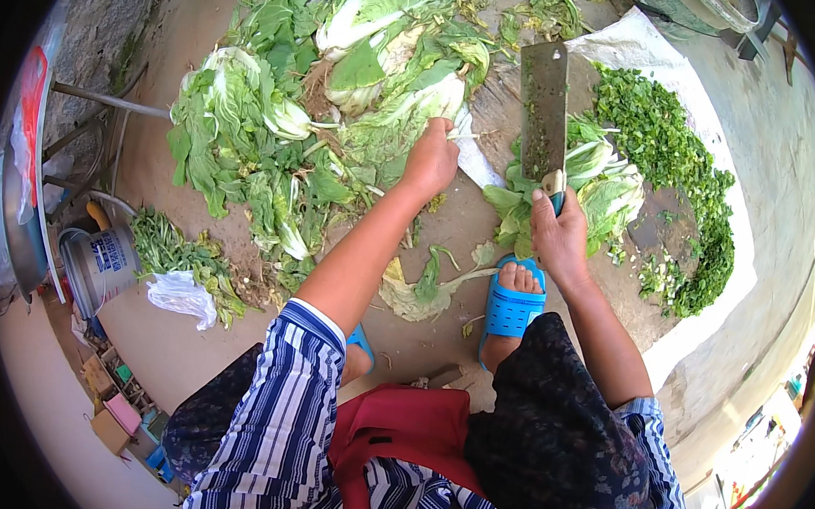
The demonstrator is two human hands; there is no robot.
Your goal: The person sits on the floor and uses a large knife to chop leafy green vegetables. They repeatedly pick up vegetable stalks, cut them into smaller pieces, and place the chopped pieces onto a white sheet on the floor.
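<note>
My right hand (558, 230) is closed round the handle of a cleaver (542, 105). Its broad blade points away from me, with green bits stuck to it. Beneath and beside the blade lies a leafy cabbage (613, 196), on a wooden chopping board (658, 222). My left hand (433, 156) reaches forward with curled fingers at the root end of a pale green cabbage (431, 99), and a thin root sticks out past the fingertips. That cabbage rests at the right edge of a heap of leafy cabbages (241, 94).
Chopped greens (685, 149) curve round the board on a white sheet (745, 240). Loose leaves (424, 297) lie by my blue slippers (515, 306). At the left are a bucket (103, 262), a white plastic bag (182, 296) and a metal-legged stand (111, 99).
</note>
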